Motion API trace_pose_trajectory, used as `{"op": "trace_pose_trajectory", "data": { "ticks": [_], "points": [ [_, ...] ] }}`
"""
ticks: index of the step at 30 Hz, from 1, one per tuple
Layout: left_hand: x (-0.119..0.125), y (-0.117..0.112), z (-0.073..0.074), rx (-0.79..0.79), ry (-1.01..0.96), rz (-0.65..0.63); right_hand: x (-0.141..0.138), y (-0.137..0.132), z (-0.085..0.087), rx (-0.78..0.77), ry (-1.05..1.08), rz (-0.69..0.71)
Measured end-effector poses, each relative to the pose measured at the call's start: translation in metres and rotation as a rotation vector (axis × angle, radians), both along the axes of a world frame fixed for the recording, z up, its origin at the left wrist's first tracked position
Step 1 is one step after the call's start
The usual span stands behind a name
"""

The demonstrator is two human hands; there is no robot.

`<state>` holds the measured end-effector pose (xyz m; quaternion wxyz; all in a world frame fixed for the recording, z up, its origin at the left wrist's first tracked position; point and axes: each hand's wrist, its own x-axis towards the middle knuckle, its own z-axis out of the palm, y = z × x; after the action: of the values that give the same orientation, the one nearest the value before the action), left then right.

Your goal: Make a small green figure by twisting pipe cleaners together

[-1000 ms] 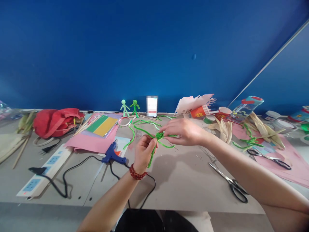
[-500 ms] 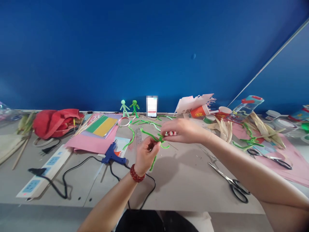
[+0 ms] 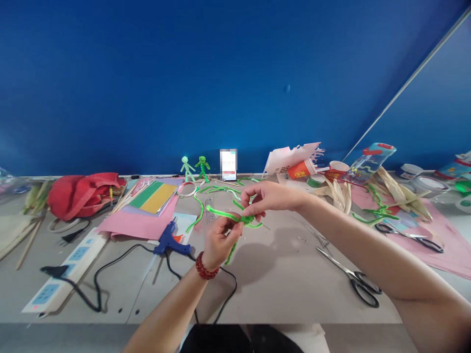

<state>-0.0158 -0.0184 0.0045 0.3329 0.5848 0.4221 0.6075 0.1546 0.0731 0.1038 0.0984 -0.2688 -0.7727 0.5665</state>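
Note:
My left hand (image 3: 220,241), with a red beaded bracelet at the wrist, pinches a twisted bundle of bright green pipe cleaners (image 3: 222,213) above the table. One length sticks out to the left, and another hangs below the fingers. From the right, my right hand (image 3: 270,198) has its fingertips closed on the bundle's wound middle. Behind the hands, more green pipe cleaners (image 3: 199,208) lie on the table near a metal ruler (image 3: 209,205). Two small pipe cleaner figures, one pale green (image 3: 187,169) and one darker green (image 3: 202,168), stand by the blue wall.
A blue glue gun (image 3: 171,241) and its black cord lie left of my hands, near a white power strip (image 3: 62,272). Open-bladed scissors (image 3: 353,277) rest at the right. Pink paper (image 3: 136,223), a red bag (image 3: 83,195) and paper cups (image 3: 300,169) are farther off.
My right hand has shifted slightly left, its fingers now more curled at the bundle. The bundle has turned a little in my left hand, its left length showing more. The view has shifted slightly.

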Motion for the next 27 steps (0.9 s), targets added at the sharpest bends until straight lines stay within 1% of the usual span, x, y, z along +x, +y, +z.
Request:
{"op": "trace_pose_trajectory", "data": {
  "ticks": [5, 7, 10, 12, 16, 20, 23, 27],
  "points": [
    [-0.001, -0.003, 0.003, 0.050, -0.002, -0.048, -0.006, -0.008, -0.003, -0.122, 0.019, -0.014],
    [-0.001, -0.003, 0.003, 0.047, -0.033, -0.052, -0.007, -0.011, -0.004, -0.119, 0.046, -0.047],
    [0.000, -0.003, 0.002, 0.020, -0.111, -0.070, -0.007, -0.013, -0.005, -0.051, 0.096, -0.076],
    [0.001, -0.003, 0.001, 0.003, -0.157, -0.092, -0.007, -0.014, -0.006, -0.045, 0.118, -0.089],
    [0.002, -0.003, -0.002, -0.039, -0.259, -0.119, -0.008, -0.013, -0.009, -0.142, 0.156, -0.130],
    [0.003, -0.001, -0.002, -0.092, -0.423, -0.142, -0.010, -0.012, -0.018, -0.198, 0.206, -0.118],
    [0.002, 0.002, 0.000, -0.143, -0.510, -0.141, -0.011, -0.012, -0.026, -0.130, 0.257, -0.142],
    [0.000, 0.007, 0.000, -0.149, -0.613, -0.123, -0.009, -0.015, -0.032, 0.079, 0.293, -0.180]
  ]
}}
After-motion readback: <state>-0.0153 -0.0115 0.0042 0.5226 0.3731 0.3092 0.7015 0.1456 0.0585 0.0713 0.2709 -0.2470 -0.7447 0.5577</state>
